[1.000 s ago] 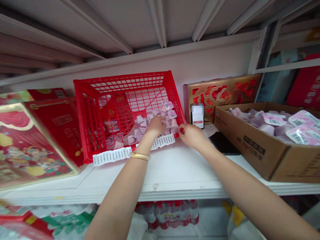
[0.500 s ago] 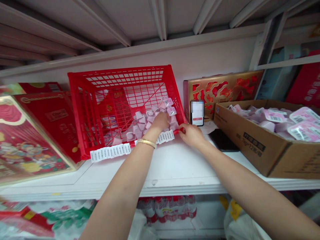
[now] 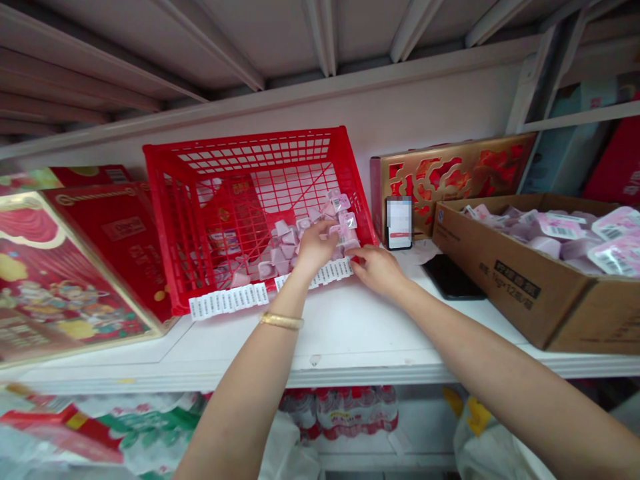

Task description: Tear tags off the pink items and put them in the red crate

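A red plastic basket (image 3: 357, 180) lies tipped toward me on the white shelf, with a pile of small pink jelly-like cups (image 3: 287, 250) in its lower right part. My left hand (image 3: 316, 248), a gold bangle on its wrist, reaches over the front rim. Its fingers are apart and touch the cups at the right end; the fingertips are partly lost among them. My right hand (image 3: 377, 268) is closed with thumb and bent fingers on the basket's front right corner, at the end of a white barcode label strip (image 3: 330, 272).
An open cardboard box (image 3: 500, 280) of similar pink cups stands on the right. A phone (image 3: 399, 223) leans on a gold box (image 3: 460, 167); a black flat device (image 3: 453, 277) lies nearby. Red gift boxes (image 3: 100, 260) stand left. Bottled drinks (image 3: 350, 413) sit below.
My left hand has drawn back slightly toward me and left, and its fingers show more over the cups. My right hand stays at the basket's corner. The view has shifted a little.
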`<act>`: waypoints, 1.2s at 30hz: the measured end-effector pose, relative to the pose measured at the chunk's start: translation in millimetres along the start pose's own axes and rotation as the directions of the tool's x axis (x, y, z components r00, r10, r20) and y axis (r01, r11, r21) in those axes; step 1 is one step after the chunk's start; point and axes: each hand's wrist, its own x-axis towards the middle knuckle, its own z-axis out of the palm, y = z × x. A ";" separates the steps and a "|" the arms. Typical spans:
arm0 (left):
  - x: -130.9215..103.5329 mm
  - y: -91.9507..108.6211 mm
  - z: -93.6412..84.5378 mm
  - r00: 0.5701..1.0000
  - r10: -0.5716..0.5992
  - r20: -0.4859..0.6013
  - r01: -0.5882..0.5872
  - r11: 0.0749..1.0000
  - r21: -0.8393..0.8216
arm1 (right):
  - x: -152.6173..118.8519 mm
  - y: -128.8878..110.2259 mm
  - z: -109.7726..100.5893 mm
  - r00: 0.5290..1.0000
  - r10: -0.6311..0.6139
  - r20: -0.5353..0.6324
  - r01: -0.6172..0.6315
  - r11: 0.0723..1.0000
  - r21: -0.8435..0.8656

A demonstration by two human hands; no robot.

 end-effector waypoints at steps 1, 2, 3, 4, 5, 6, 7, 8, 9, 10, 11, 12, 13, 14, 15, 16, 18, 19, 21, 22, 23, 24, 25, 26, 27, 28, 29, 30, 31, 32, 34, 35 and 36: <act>-4.0 0.4 1.1 0.999 -0.044 0.007 0.045 0.994 -0.097 | -0.3 -1.8 0.8 1.000 0.010 0.003 -0.010 1.000 -0.014; -8.0 0.5 2.4 0.995 -0.099 0.023 0.101 0.974 -0.203 | -0.4 -3.3 1.6 1.000 0.022 0.002 -0.022 0.999 -0.024; -11.7 0.3 3.7 0.987 -0.154 0.045 0.160 0.938 -0.307 | -0.3 -4.2 2.2 0.999 0.034 -0.004 -0.034 0.999 -0.027; -15.0 -0.1 4.9 0.977 -0.199 0.073 0.211 0.893 -0.397 | -0.1 -4.7 2.9 0.999 0.043 -0.013 -0.043 0.999 -0.023; -17.8 -0.8 5.8 0.968 -0.230 0.099 0.250 0.848 -0.468 | 0.3 -4.6 3.5 0.999 0.049 -0.024 -0.050 0.999 -0.012; -19.9 -1.4 6.4 0.961 -0.248 0.121 0.274 0.810 -0.518 | 0.8 -4.1 4.3 0.998 0.052 -0.036 -0.052 0.999 0.006; -21.5 -2.0 6.7 0.957 -0.255 0.136 0.287 0.784 -0.551 | 1.3 -3.1 5.2 0.998 0.051 -0.047 -0.050 0.998 0.031; -22.6 -2.5 6.5 0.956 -0.255 0.143 0.291 0.768 -0.571 | 1.9 -1.9 6.1 0.997 0.047 -0.056 -0.043 0.997 0.062; -23.2 -2.7 6.1 0.956 -0.255 0.147 0.292 0.759 -0.582 | 2.3 -0.3 7.2 0.997 0.045 -0.065 -0.039 0.994 0.098; -23.6 -2.6 5.4 0.956 -0.255 0.146 0.291 0.753 -0.590 | 2.8 1.4 8.2 0.996 0.047 -0.075 -0.036 0.990 0.136; -23.8 -2.2 4.5 0.956 -0.255 0.143 0.289 0.750 -0.595 | 3.2 3.2 9.1 0.995 0.053 -0.090 -0.037 0.984 0.177; -24.0 -1.6 3.7 0.957 -0.253 0.141 0.286 0.748 -0.599 | 3.7 5.0 9.7 0.991 0.067 -0.112 -0.041 0.974 0.222; -24.2 -0.7 3.1 0.958 -0.249 0.142 0.283 0.747 -0.602 | 4.2 6.7 9.6 0.987 0.087 -0.138 -0.046 0.961 0.273; -24.4 0.4 2.7 0.959 -0.244 0.144 0.281 0.746 -0.604 | 5.0 8.1 8.9 0.979 0.114 -0.168 -0.052 0.941 0.333; -24.8 1.5 2.5 0.959 -0.240 0.147 0.280 0.745 -0.606 | 5.8 9.2 7.4 0.968 0.150 -0.201 -0.057 0.913 0.403; -25.3 2.6 2.7 0.959 -0.238 0.154 0.282 0.742 -0.608 | 6.8 9.8 5.1 0.954 0.193 -0.232 -0.059 0.874 0.483; -26.5 4.1 3.9 0.957 -0.234 0.171 0.289 0.737 -0.611 | 8.6 9.5 -1.5 0.914 0.299 -0.274 -0.044 0.746 0.665; -27.2 4.5 4.7 0.956 -0.228 0.182 0.292 0.734 -0.613 | 9.2 8.5 -5.2 0.895 0.355 -0.271 -0.028 0.650 0.760; -28.7 4.4 6.5 0.958 -0.207 0.200 0.287 0.738 -0.611 | 9.6 5.9 -11.9 0.878 0.436 -0.199 0.002 0.411 0.912; -29.5 4.1 7.3 0.959 -0.193 0.207 0.281 0.744 -0.606 | 9.3 4.4 -14.4 0.880 0.453 -0.141 0.003 0.292 0.956; -30.2 3.8 8.1 0.960 -0.181 0.212 0.274 0.753 -0.598 | 8.8 3.2 -16.1 0.886 0.457 -0.082 -0.007 0.190 0.982; -30.9 3.5 8.7 0.961 -0.170 0.219 0.269 0.764 -0.586 | 8.3 2.2 -17.0 0.890 0.454 -0.031 -0.023 0.113 0.993; -31.6 3.4 9.2 0.961 -0.161 0.225 0.264 0.777 -0.571 | 7.8 1.6 -17.1 0.893 0.449 0.009 -0.040 0.060 0.997; -32.2 3.5 9.7 0.961 -0.154 0.230 0.259 0.791 -0.554 | 7.4 1.3 -16.6 0.895 0.444 0.037 -0.054 0.027 0.998; -32.8 3.9 10.1 0.960 -0.149 0.236 0.256 0.805 -0.536 | 7.0 1.2 -15.6 0.899 0.435 0.054 -0.065 0.009 0.998; -33.5 4.6 10.4 0.960 -0.144 0.241 0.253 0.815 -0.521 | 6.8 1.3 -14.3 0.903 0.425 0.062 -0.071 0.004 0.997; -34.2 5.6 10.7 0.959 -0.139 0.247 0.251 0.822 -0.511 | 6.7 1.4 -12.9 0.908 0.414 0.064 -0.073 0.008 0.997; -34.9 6.7 11.1 0.957 -0.135 0.256 0.252 0.823 -0.508 | 6.5 1.5 -11.5 0.913 0.403 0.060 -0.073 0.015 0.997; -35.6 7.8 11.4 0.955 -0.132 0.266 0.255 0.821 -0.511 | 6.4 1.4 -10.3 0.917 0.394 0.057 -0.070 0.020 0.997; -36.2 8.8 11.8 0.952 -0.130 0.276 0.261 0.816 -0.516 | 6.2 1.1 -9.4 0.920 0.389 0.056 -0.068 0.018 0.998; -37.2 10.1 12.6 0.949 -0.132 0.285 0.270 0.807 -0.525 | 5.7 0.3 -8.4 0.921 0.385 0.060 -0.066 0.002 0.998; -37.5 10.3 13.0 0.949 -0.133 0.286 0.272 0.806 -0.527 | 5.5 -0.3 -8.3 0.921 0.384 0.062 -0.066 -0.003 0.998; -37.6 10.1 13.5 0.949 -0.135 0.285 0.273 0.805 -0.527 | 5.3 -0.8 -8.4 0.922 0.383 0.063 -0.066 -0.005 0.998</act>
